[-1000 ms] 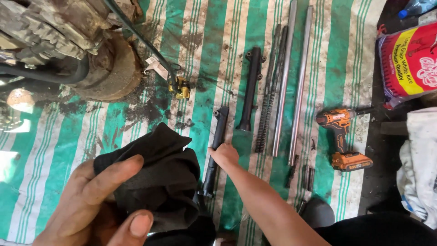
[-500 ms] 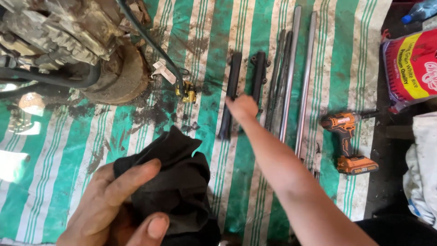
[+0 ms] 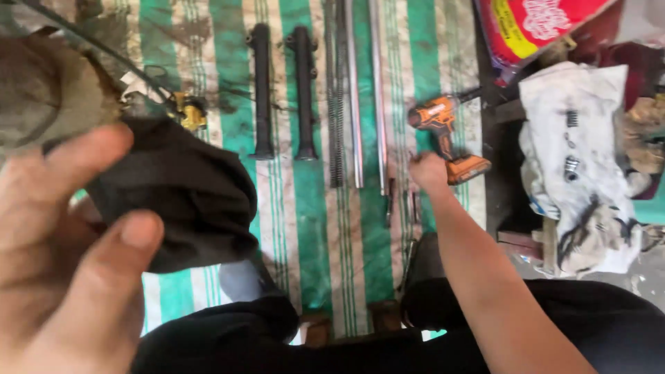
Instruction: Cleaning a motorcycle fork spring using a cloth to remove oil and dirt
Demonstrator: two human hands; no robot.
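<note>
Hands over the striped mat [image 3: 312, 208]
Left hand [image 3: 62, 256] gripped a dark rag [image 3: 187, 194]; right hand [image 3: 427, 171], grip unclear, lay beside the orange drill [image 3: 443, 131]

A repair workshop: fork tubes [image 3: 282, 90], cordless drill [image 3: 443, 135] (on striped tarp [image 3: 312, 208]).

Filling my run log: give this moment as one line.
left hand: holds black cloth | right hand: beside orange cordless drill | surface: green-striped tarp
</note>
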